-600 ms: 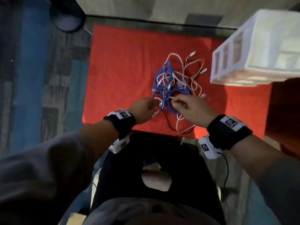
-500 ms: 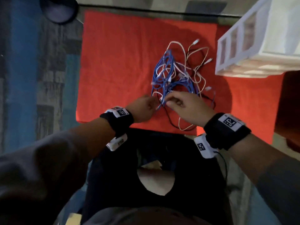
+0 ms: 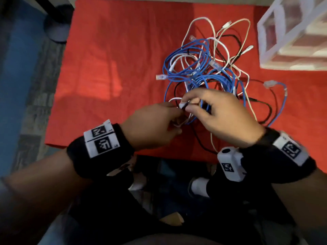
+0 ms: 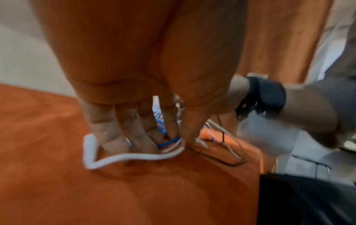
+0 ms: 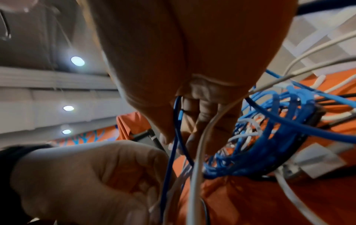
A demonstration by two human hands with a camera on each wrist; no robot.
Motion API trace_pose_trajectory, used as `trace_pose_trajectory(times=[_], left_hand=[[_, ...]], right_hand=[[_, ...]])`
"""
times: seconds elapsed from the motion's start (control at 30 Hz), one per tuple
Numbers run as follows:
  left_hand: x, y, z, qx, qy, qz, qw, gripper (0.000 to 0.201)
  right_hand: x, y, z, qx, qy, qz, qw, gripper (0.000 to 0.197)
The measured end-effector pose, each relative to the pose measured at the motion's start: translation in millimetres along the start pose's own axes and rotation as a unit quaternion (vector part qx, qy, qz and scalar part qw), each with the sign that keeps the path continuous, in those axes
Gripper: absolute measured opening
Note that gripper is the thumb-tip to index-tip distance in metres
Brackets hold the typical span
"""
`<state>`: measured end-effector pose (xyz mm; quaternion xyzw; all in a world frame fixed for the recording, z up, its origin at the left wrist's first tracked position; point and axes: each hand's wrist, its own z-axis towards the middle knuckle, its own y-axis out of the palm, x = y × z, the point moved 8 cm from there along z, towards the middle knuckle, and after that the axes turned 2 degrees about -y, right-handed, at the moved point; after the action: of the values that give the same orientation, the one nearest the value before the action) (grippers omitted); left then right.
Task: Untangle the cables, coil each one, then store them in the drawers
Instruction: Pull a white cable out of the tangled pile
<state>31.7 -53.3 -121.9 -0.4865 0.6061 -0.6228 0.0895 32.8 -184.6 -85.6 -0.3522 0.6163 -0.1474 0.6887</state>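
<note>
A tangle of blue, white and black cables [image 3: 203, 68] lies on the red cloth [image 3: 109, 68]. My left hand [image 3: 155, 124] grips blue and white strands at the tangle's near edge; in the left wrist view its fingers [image 4: 134, 134] curl round them, and a white cable [image 4: 123, 157] loops on the cloth below. My right hand [image 3: 217, 114] pinches a cable end just right of the left hand. In the right wrist view a blue cable [image 5: 177, 137] and a white one [image 5: 200, 152] run between its fingers. The white drawer unit [image 3: 293, 36] stands at the far right.
Blue and grey carpet [image 3: 21, 85] borders the cloth on the left, with a dark round base [image 3: 56, 27] at the far left corner. My dark-clothed legs [image 3: 159, 200] sit against the cloth's near edge. Loose cable ends spread toward the drawer unit.
The head view has come closer to the cloth. Both hands stay together at the tangle's near edge, the right one now reaching over the strands that the left holds.
</note>
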Motion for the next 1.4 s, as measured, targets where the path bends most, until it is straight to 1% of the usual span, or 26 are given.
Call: trace_pose_trajectory(times=[0.07,0.13,0.2,0.27,0.3,0.33,0.4,0.43,0.5,0.6,0.67,0.73,0.77,0.83,0.87,0.93,0.97,1.0,1.03,1.07,1.13,1.17,1.2,1.27,1.33,1.4], left_hand=[[8,-14,-7,0.076,0.026,-0.012,0.997,0.017],[10,-26,-17,0.149,0.025,-0.04,0.988,0.012],[10,-33,-29,0.213,0.011,-0.06,0.975,0.009],[21,-40,-45,0.246,-0.008,-0.084,0.966,0.01],[28,-44,-49,0.255,-0.01,-0.097,0.962,0.013],[35,-46,-52,0.254,-0.012,-0.104,0.962,0.017],[49,-48,-56,0.251,-0.015,-0.09,0.964,0.026],[52,-52,-56,0.256,-0.018,-0.085,0.963,0.027],[57,-60,-59,0.271,-0.021,-0.093,0.958,0.021],[77,-74,-68,0.296,-0.01,-0.038,0.954,0.019],[88,-86,-72,0.305,-0.006,0.02,0.952,0.016],[86,-107,-72,0.328,0.003,0.034,0.944,0.016],[80,-119,-72,0.333,0.005,0.018,0.943,0.018],[62,-140,-71,0.334,0.001,-0.038,0.942,0.021],[54,-146,-71,0.331,-0.003,-0.056,0.942,0.022],[40,-150,-70,0.337,-0.011,-0.076,0.938,0.023],[34,-149,-68,0.344,-0.016,-0.089,0.934,0.023],[30,-146,-66,0.352,-0.021,-0.108,0.93,0.023],[27,-142,-62,0.357,-0.024,-0.131,0.925,0.023],[26,-138,-59,0.359,-0.023,-0.155,0.92,0.023],[30,-132,-54,0.362,-0.01,-0.199,0.911,0.023],[32,-132,-53,0.369,-0.003,-0.215,0.904,0.023],[31,-132,-52,0.378,-0.001,-0.23,0.897,0.023],[23,-132,-53,0.398,-0.012,-0.274,0.875,0.023],[8,-130,-53,0.408,-0.029,-0.327,0.852,0.024],[-5,-126,-54,0.411,-0.05,-0.347,0.841,0.026]], right_hand=[[-4,-2,-8,0.038,-0.028,-0.022,0.999,0.019],[-9,-6,-22,0.096,-0.056,-0.055,0.992,0.032],[-18,-9,-37,0.152,-0.068,-0.144,0.976,0.052],[-39,-5,-56,0.18,-0.07,-0.254,0.948,0.062],[-51,-3,-61,0.184,-0.079,-0.284,0.938,0.061],[-60,2,-64,0.18,-0.09,-0.293,0.935,0.058],[-74,3,-64,0.174,-0.111,-0.275,0.939,0.052],[-78,0,-61,0.17,-0.115,-0.262,0.943,0.049],[-81,-6,-55,0.142,-0.107,-0.247,0.952,0.044],[-84,-19,-53,0.123,-0.084,-0.226,0.963,0.029],[-84,-27,-49,0.12,-0.067,-0.244,0.96,0.018],[-76,-39,-45,0.125,-0.05,-0.286,0.949,0.005],[-66,-49,-44,0.132,-0.036,-0.299,0.944,0.002],[-47,-71,-39,0.146,-0.005,-0.308,0.94,0.011],[-41,-83,-36,0.157,0.002,-0.316,0.936,0.011],[-34,-99,-27,0.167,0.015,-0.335,0.927,0.005],[-32,-103,-21,0.166,0.032,-0.328,0.93,0.007],[-29,-105,-16,0.16,0.051,-0.311,0.936,0.013],[-31,-105,-12,0.153,0.054,-0.287,0.944,0.017],[-35,-102,-9,0.153,0.038,-0.263,0.952,0.017],[-48,-97,-7,0.156,-0.022,-0.176,0.972,0.017],[-51,-94,-7,0.144,-0.037,-0.13,0.98,0.022],[-51,-91,-8,0.124,-0.037,-0.109,0.986,0.028],[-43,-87,-11,0.082,-0.019,-0.128,0.988,0.035],[-24,-87,-14,0.065,0.007,-0.139,0.988,0.025],[-8,-89,-18,0.084,0.029,-0.103,0.991,0.009]])
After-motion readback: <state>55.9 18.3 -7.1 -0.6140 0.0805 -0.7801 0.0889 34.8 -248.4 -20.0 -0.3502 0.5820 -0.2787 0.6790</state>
